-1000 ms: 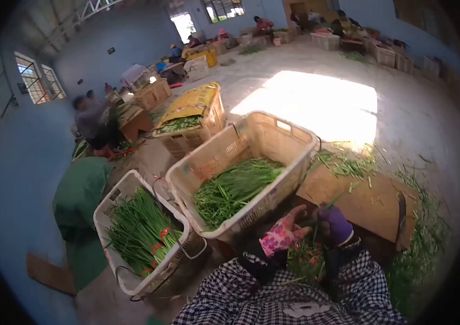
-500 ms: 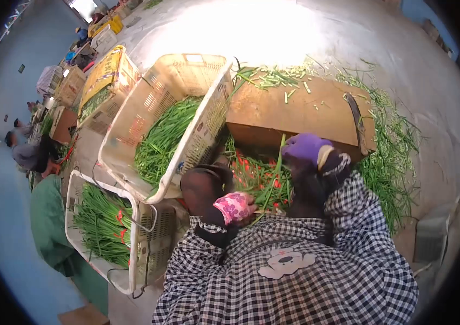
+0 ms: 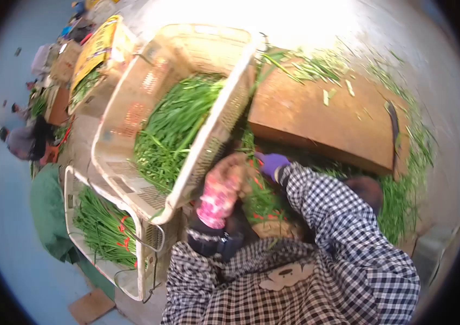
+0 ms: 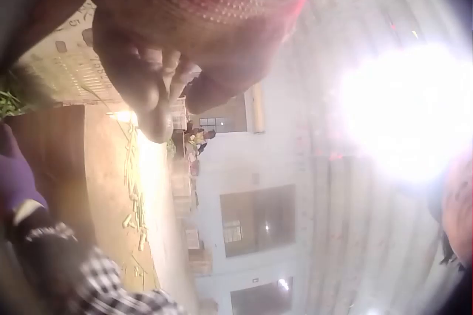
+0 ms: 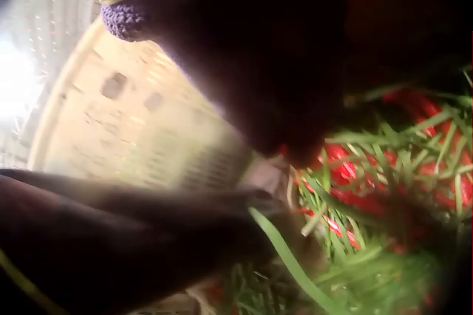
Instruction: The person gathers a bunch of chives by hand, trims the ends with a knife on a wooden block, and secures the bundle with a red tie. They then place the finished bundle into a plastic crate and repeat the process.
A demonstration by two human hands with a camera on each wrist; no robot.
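Observation:
My left hand (image 3: 222,187), in a pink floral glove with bare fingertips, is raised beside the large white crate (image 3: 216,122). Nothing shows between its loosely bent fingers (image 4: 155,119) in the left wrist view. My right hand (image 3: 272,164), in a purple glove, reaches down just right of it, among red ties (image 5: 340,167) and green leaf scraps (image 5: 362,271). That hand is dark in the right wrist view, and I cannot tell whether it grips anything. Loose long green stalks (image 3: 181,124) fill the crate's bottom.
A brown box (image 3: 316,114) stands ahead of my right arm, with cut stalk pieces (image 3: 324,67) and a dark strip (image 3: 394,130) on top. Trimmings (image 3: 403,200) litter the floor at right. Red-tied bundles (image 3: 103,222) fill a second crate at left. Another person (image 3: 24,142) sits far left.
My left hand has risen forward from my lap to the crate's side. The right hand has gone from the box front down and left to the red ties. The head view has shifted downward.

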